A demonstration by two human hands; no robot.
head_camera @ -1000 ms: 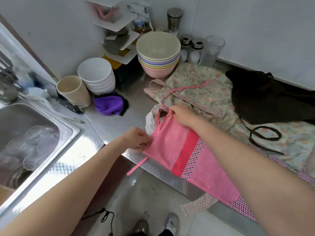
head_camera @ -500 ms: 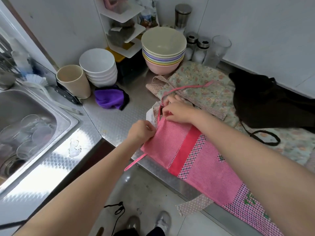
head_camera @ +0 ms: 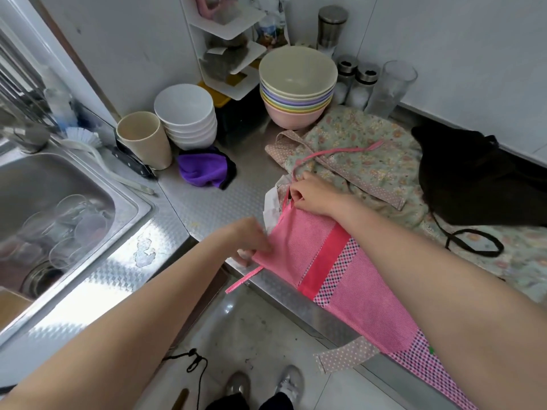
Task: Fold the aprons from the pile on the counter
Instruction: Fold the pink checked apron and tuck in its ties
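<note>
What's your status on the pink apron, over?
Left hand pinches pink apron corner at counter edge; right hand grips its strap. Apron flat, unfolded, tie dangling. Floral apron and black apron crowd behind.

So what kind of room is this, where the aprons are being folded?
Most likely a small home kitchen: a steel sink holding glasses, stacked bowls on a metal counter, and shakers against the wall.
</note>
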